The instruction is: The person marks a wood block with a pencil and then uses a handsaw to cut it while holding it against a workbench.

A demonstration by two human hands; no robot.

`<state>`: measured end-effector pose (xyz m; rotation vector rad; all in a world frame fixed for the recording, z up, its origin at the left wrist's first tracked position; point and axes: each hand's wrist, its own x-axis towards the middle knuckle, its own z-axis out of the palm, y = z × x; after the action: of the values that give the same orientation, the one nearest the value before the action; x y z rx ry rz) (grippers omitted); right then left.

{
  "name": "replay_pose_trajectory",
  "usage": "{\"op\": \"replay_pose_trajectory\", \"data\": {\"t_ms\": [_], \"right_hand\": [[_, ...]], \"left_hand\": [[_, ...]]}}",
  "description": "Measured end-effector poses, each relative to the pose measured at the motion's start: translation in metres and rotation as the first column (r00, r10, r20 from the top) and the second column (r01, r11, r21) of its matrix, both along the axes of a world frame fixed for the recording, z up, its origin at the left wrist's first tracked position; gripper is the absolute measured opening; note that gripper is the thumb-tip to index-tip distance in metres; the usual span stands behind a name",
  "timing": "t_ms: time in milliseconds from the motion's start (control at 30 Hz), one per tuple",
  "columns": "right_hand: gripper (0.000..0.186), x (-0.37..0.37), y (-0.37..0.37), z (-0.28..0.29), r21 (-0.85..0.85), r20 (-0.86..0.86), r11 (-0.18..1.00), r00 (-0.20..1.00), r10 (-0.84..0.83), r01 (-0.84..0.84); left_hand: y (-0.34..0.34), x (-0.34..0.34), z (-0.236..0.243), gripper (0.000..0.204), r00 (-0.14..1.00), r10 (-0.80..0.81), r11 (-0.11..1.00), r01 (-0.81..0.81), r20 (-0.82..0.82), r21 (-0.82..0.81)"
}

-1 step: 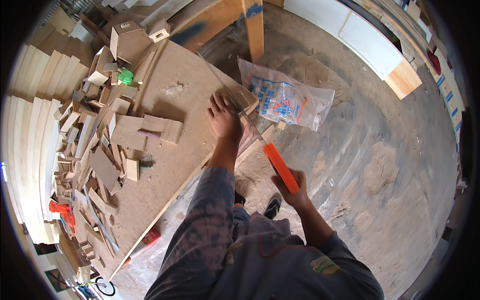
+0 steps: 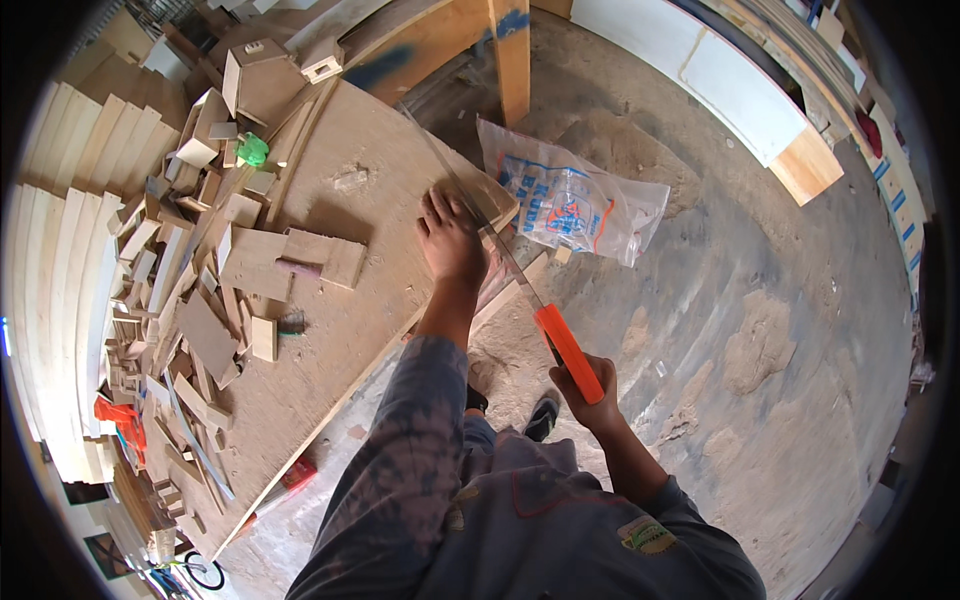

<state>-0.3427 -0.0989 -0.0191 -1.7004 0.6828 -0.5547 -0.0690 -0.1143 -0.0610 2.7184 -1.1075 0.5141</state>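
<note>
My right hand (image 2: 590,388) is closed round the orange handle (image 2: 568,350) of a hand saw, low over the floor to the right of the table. The long thin saw blade (image 2: 462,190) slants up and left across the corner of the wooden worktable (image 2: 380,215). On that corner my left hand (image 2: 452,235) lies palm down with fingers stretched out, close beside the blade. What is under the palm is hidden. Left of it, two flat brown board pieces (image 2: 325,257) lie on the table, with a small purplish stick (image 2: 299,267) on top.
Many wood offcuts (image 2: 205,330) are heaped along the table's left side, by stacked pale planks (image 2: 65,290). A green object (image 2: 252,150) sits on the heap. Beyond the corner, a printed clear plastic bag (image 2: 575,200) lies near a wooden leg (image 2: 511,65). White panels (image 2: 690,70) stand farther back.
My right hand and the saw handle have shifted slightly toward my body and to the right, drawing the blade back. My left hand stays in place.
</note>
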Motion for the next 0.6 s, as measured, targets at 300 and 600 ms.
{"op": "replay_pose_trajectory", "data": {"t_ms": [300,600], "right_hand": [[0.023,0.001,-0.019,0.014,0.102,-0.03,0.994,0.999,-0.022,0.025],[0.018,-0.013,-0.003,0.023,0.025,-0.042,1.0,0.999,0.012,-0.011]], "left_hand": [[0.002,-0.003,0.007,0.053,0.994,-0.009,0.999,0.013,-0.107,0.045],[0.0,0.005,-0.008,0.062,1.0,0.016,1.0,-0.016,0.016,0.014]]}}
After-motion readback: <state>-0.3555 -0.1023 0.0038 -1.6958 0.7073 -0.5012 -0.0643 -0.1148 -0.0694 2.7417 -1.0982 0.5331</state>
